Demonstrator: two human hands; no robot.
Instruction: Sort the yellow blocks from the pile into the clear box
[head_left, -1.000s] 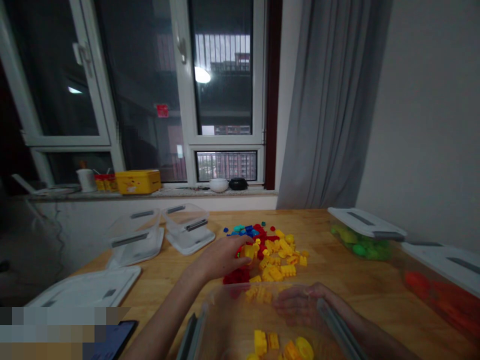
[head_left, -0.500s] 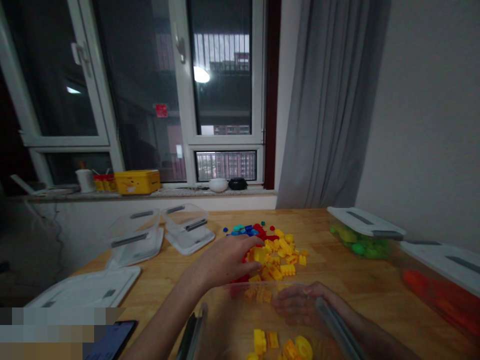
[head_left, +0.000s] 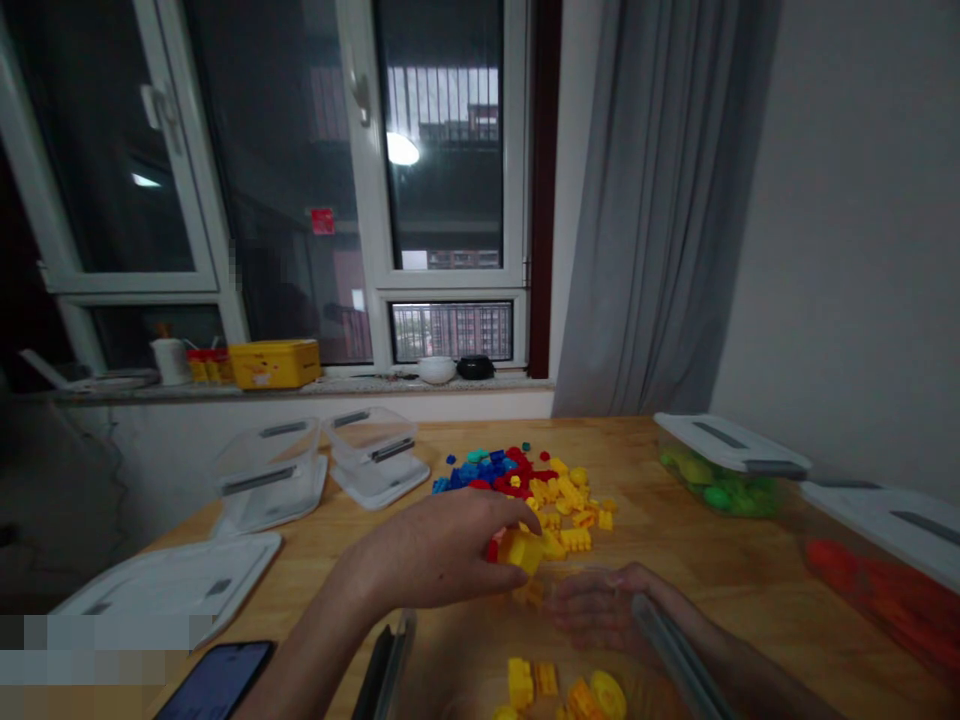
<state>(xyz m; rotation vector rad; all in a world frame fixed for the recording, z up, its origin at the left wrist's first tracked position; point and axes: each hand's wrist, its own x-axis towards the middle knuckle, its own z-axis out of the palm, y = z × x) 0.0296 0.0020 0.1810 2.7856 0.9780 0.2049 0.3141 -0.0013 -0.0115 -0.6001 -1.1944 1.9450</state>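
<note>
My left hand (head_left: 450, 545) reaches over the far rim of a clear plastic box, its thumb and fingers closed on a yellow building block (head_left: 523, 552). Several yellow blocks (head_left: 520, 682) lie on the bottom of the clear box (head_left: 450, 660). My right hand (head_left: 600, 605) rests at the box's far right corner, fingers stretched out flat and partly seen through the clear plastic. Beyond the box spreads a pile of loose blocks: yellow blocks (head_left: 574, 490) to the right, red blocks (head_left: 517, 483) in the middle, blue blocks (head_left: 469, 474) at the back left.
Lidded boxes hold green pieces (head_left: 718, 490) and orange-red pieces (head_left: 877, 590) on the right. Two clear boxes (head_left: 270, 450) (head_left: 371, 435) stand on white lids at the left. Nearer are another white lid (head_left: 172, 580) and a phone (head_left: 217, 680) on the wooden table (head_left: 660, 560).
My left hand has come nearer, from the pile to above the box's rim, with a yellow block in its fingers. More blue and red blocks show behind it. My right hand has barely moved.
</note>
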